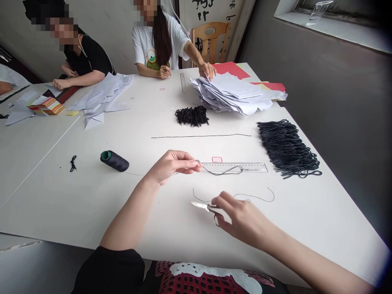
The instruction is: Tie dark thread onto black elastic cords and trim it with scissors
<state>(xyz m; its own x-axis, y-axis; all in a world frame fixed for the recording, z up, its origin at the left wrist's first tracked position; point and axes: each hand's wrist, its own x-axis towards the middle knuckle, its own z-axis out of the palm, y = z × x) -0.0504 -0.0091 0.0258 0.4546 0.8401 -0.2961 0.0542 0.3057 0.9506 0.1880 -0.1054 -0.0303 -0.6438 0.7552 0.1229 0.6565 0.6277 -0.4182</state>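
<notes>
White table (61,192), its near edge just in front of me, its right edge running along a grey wall (333,122). Across the table, a co-worker's hand (207,70) rests on a heap of white paper sheets (235,96).

My hands are apart, with bare tabletop between them and the near edge. Left hand (171,166) pinches a thin black cord (222,172) between thumb and fingertips; the cord loops over a steel ruler (234,167) just beside the hand. Right hand (241,218) is closed on small scissors (204,206), blades pointing left, below the pinch and not touching the cord. A second cord length (254,197) lies just beyond the right hand. Left of my left hand stands a spool of black thread (114,160) on its side. Right of the ruler lies a bundle of black elastic loops (288,148); a smaller bundle (192,116) lies farther off.
</notes>
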